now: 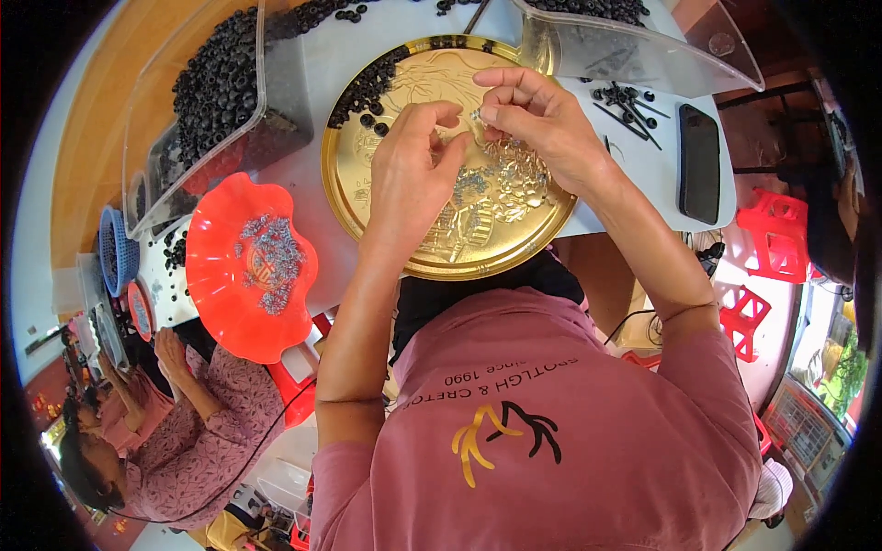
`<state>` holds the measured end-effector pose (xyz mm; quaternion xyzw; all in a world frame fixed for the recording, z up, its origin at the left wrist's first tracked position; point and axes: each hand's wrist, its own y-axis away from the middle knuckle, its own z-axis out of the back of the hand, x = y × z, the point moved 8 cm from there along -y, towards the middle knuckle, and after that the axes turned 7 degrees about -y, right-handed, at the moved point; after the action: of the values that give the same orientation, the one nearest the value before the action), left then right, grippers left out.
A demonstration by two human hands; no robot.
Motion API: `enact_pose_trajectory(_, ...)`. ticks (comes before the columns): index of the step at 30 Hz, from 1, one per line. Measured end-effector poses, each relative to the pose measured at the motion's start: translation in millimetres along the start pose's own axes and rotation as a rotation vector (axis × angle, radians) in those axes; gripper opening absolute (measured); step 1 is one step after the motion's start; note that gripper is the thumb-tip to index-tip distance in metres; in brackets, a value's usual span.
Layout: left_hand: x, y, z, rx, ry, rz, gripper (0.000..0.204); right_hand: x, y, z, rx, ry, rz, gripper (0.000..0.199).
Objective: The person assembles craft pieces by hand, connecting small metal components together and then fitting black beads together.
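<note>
Bright, even daylight fills the scene, strongest at the right where a window area point(831, 358) looks washed out. The gold tray point(367, 207) throws soft glare off its embossed surface, and the clear plastic bin point(634, 50) at the far side shows pale reflections. Shadows are faint. Fisheye distortion bends the worktop point(657, 165) edges, with a black rim around a slightly soft picture

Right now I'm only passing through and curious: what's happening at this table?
A person in a pink shirt works over a round gold embossed tray. The left hand and right hand pinch tiny silvery metal pieces above it. Small black rubber rings lie at the tray's far edge. A scalloped red plastic dish holds more silvery bits.
</note>
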<state>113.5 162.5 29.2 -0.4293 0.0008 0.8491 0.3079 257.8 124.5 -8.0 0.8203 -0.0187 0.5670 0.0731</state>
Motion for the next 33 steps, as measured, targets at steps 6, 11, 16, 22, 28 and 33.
enact_pose_trajectory(6,-8,-1,3,-0.061,0.069,-0.063,0.014,-6,1,-1,0.016,-0.049,-0.035,0.036)
enact_pose_trajectory(11,-4,1,4,-0.085,0.068,-0.054,0.013,-2,2,-3,0.037,0.036,0.031,0.037)
enact_pose_trajectory(16,22,3,-6,0.060,0.438,0.334,0.014,15,9,-10,0.005,0.301,0.198,0.040)
enact_pose_trajectory(22,34,-4,1,0.009,0.304,0.228,0.017,19,6,-8,0.015,0.352,0.237,0.043)
enact_pose_trajectory(28,27,-6,1,-0.011,0.142,0.214,0.016,8,-3,2,0.012,0.297,0.153,0.041)
enact_pose_trajectory(33,24,-10,4,-0.058,0.093,0.157,0.014,5,-5,6,0.012,0.312,0.182,0.039)
